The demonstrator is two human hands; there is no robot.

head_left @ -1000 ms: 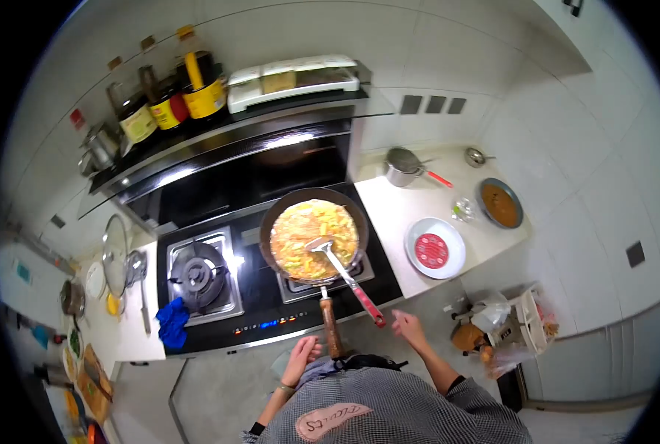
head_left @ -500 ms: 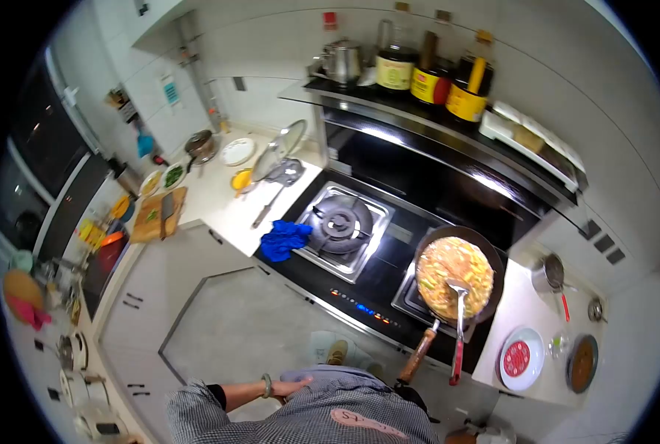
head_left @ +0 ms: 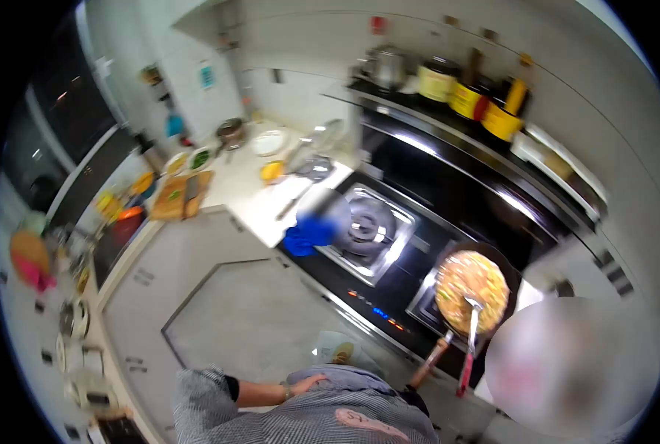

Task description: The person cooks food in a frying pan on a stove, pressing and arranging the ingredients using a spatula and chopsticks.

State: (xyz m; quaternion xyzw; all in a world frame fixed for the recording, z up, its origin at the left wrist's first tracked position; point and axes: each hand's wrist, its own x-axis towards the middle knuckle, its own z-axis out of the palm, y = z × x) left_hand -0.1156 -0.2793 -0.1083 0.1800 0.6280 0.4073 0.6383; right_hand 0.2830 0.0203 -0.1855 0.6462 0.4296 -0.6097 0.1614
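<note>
My left hand point(head_left: 306, 384) lies against the front of the grey checked apron point(head_left: 308, 414), fingers stretched out and holding nothing. I cannot make out my right hand; a dark, sleeve-like shape point(head_left: 416, 399) shows beside my body, near the end of the wok's handle point(head_left: 432, 361). The dark wok point(head_left: 509, 275) sits on the right burner, with a yellowish-orange stew with green bits point(head_left: 467, 281) inside. A metal spatula with a red handle point(head_left: 466, 370) leans in it, its blade in the food.
A blue cloth point(head_left: 300, 243) lies beside the left burner point(head_left: 365, 226). The left counter carries a cutting board point(head_left: 169, 201) with a knife point(head_left: 191, 189) and a white plate point(head_left: 268, 143). Bottles point(head_left: 504, 118) stand on the hood shelf. A round blurred patch covers the right counter.
The view has swung, so the stove and counters sit farther right. A blurred patch now covers the plates at right. Wok and spatula keep their places on the stove; my left hand stays on the apron.
</note>
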